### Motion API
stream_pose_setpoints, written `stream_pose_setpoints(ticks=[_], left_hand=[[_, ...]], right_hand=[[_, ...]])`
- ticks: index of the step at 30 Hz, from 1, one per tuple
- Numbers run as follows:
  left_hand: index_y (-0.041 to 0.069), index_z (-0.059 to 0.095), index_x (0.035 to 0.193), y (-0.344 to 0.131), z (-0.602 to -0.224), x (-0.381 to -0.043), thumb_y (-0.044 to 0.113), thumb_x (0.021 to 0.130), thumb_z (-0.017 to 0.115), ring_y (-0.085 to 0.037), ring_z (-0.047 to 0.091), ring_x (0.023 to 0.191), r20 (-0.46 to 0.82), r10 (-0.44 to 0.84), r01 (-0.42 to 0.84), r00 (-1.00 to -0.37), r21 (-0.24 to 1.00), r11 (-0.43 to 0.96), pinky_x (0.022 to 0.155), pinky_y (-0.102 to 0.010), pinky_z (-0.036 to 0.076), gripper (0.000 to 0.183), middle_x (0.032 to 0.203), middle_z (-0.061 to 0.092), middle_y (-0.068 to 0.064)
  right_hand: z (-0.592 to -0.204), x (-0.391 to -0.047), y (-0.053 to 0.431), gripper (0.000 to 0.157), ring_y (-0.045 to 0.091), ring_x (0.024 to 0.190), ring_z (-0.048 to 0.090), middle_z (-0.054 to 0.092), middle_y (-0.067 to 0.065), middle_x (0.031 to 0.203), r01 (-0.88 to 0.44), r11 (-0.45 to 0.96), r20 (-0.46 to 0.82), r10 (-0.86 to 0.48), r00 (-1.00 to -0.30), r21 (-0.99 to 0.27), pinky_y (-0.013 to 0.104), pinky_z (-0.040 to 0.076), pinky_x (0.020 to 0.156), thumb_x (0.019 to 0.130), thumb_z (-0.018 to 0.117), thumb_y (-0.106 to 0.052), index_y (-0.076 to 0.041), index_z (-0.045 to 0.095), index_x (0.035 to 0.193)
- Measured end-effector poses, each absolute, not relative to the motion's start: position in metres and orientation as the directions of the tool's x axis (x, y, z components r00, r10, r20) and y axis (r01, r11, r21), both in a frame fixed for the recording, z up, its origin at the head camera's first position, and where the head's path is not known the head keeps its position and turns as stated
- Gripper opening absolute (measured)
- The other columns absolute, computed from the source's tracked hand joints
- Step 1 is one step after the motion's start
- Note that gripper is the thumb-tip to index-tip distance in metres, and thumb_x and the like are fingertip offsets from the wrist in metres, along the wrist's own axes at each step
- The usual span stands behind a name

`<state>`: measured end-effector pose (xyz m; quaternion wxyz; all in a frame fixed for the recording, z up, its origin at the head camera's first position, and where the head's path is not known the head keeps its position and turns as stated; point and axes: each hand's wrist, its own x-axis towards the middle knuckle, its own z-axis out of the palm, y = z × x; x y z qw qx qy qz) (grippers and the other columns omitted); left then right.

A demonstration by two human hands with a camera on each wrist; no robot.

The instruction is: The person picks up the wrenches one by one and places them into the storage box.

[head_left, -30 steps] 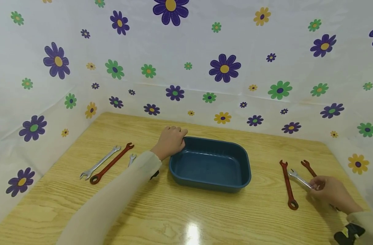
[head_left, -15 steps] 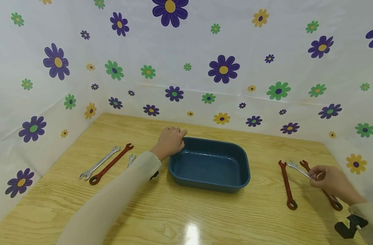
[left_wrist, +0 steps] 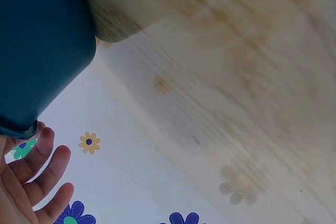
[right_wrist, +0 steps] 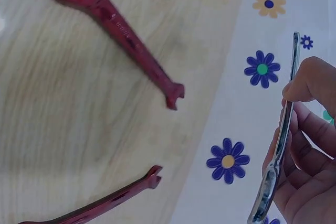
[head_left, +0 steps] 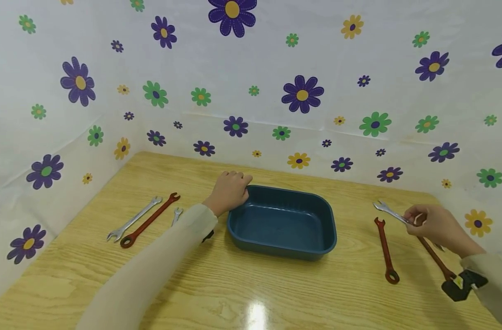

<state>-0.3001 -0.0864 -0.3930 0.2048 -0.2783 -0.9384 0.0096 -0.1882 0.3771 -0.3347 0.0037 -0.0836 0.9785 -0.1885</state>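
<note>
A blue plastic basin [head_left: 275, 250] stands in the middle of the wooden table. At its far left corner my left hand [head_left: 228, 193] grips the rim; in the left wrist view the fingers [left_wrist: 46, 163] curl beside the basin's corner. My right hand [head_left: 438, 228] pinches a silver wrench [head_left: 392, 212] between thumb and fingers, raised above the table at the right. The right wrist view shows that wrench [right_wrist: 286, 119] edge-on. Below lie a red wrench [head_left: 385, 252] and a second red wrench [head_left: 436, 260], the latter partly hidden by the hand.
To the left lie a silver wrench [head_left: 135, 219], a red ratchet wrench [head_left: 150, 221] and a small wrench [head_left: 177, 213] partly covered by the left sleeve. A silver end [head_left: 439, 247] shows under the right hand. Flower-printed sheeting [head_left: 251, 105] encloses the table's back and sides.
The right hand has lifted the silver wrench off the table and carried it up and slightly left, away from the red wrenches. The left hand and the basin stay in place.
</note>
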Motion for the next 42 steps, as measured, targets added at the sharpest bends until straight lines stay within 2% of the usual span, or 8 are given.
stream_pose_setpoints(ticks=[5,12,16,21,25,33,42], left_hand=[[0.011,0.062,0.102,-0.087,-0.393,-0.302,0.017,0.086,0.056,-0.025,0.064,0.08,0.375,0.524,0.515,-0.765,-0.132,0.847,0.078,-0.04,0.05,0.018,0.086,0.066,-0.008],[0.011,0.062,0.103,-0.087,-0.394,-0.304,0.017,0.086,0.056,-0.025,0.064,0.08,0.372,0.521,0.513,-0.768,-0.129,0.849,0.079,-0.041,0.05,0.019,0.087,0.066,-0.008],[0.011,0.062,0.102,-0.088,-0.396,-0.306,0.017,0.086,0.056,-0.025,0.064,0.079,0.373,0.516,0.511,-0.771,-0.12,0.851,0.079,-0.041,0.05,0.018,0.086,0.065,-0.008],[0.011,0.062,0.102,-0.088,-0.396,-0.306,0.018,0.086,0.056,-0.025,0.064,0.079,0.365,0.511,0.505,-0.778,-0.121,0.855,0.079,-0.041,0.05,0.018,0.085,0.065,-0.008],[0.011,0.062,0.102,-0.089,-0.395,-0.305,0.018,0.086,0.057,-0.024,0.064,0.079,0.362,0.516,0.508,-0.777,-0.123,0.852,0.078,-0.04,0.051,0.019,0.085,0.066,-0.008],[0.012,0.062,0.101,-0.089,-0.396,-0.304,0.017,0.085,0.057,-0.023,0.064,0.078,0.37,0.514,0.511,-0.774,-0.115,0.852,0.076,-0.039,0.05,0.017,0.084,0.065,-0.007],[0.012,0.062,0.101,-0.088,-0.397,-0.304,0.017,0.085,0.056,-0.024,0.064,0.078,0.37,0.516,0.512,-0.772,-0.117,0.851,0.077,-0.04,0.051,0.017,0.084,0.065,-0.006]], right_hand=[[-0.324,-0.199,0.364,0.014,0.003,0.057,0.045,0.061,0.004,0.075,-0.198,0.9,0.035,-0.2,-0.979,-0.388,0.024,0.037,0.043,0.077,0.066,-0.006,0.0,0.064,0.088],[-0.309,-0.212,0.339,0.017,0.009,0.06,0.048,0.064,0.006,0.078,-0.222,0.916,0.025,-0.226,-0.974,-0.334,0.024,0.036,0.042,0.076,0.065,-0.011,-0.002,0.065,0.091],[-0.303,-0.219,0.323,0.015,0.009,0.056,0.046,0.063,0.006,0.077,-0.251,0.891,0.011,-0.267,-0.964,-0.38,0.023,0.034,0.042,0.076,0.065,-0.007,-0.002,0.065,0.09],[-0.299,-0.227,0.305,0.013,0.01,0.06,0.049,0.061,0.005,0.074,-0.314,0.86,0.045,-0.324,-0.945,-0.402,0.022,0.038,0.046,0.074,0.067,-0.003,-0.001,0.065,0.087],[-0.298,-0.233,0.29,0.014,0.011,0.056,0.046,0.06,0.005,0.073,-0.33,0.846,0.038,-0.347,-0.937,-0.419,0.022,0.036,0.042,0.075,0.067,-0.003,-0.001,0.065,0.088],[-0.297,-0.245,0.256,0.014,0.013,0.065,0.051,0.061,0.004,0.072,-0.412,0.783,0.081,-0.426,-0.901,-0.466,0.021,0.045,0.055,0.073,0.068,0.0,-0.002,0.066,0.087],[-0.296,-0.26,0.221,0.013,0.013,0.067,0.054,0.063,0.003,0.074,-0.509,0.726,0.114,-0.52,-0.846,-0.462,0.02,0.048,0.061,0.074,0.069,-0.001,-0.005,0.066,0.085]])
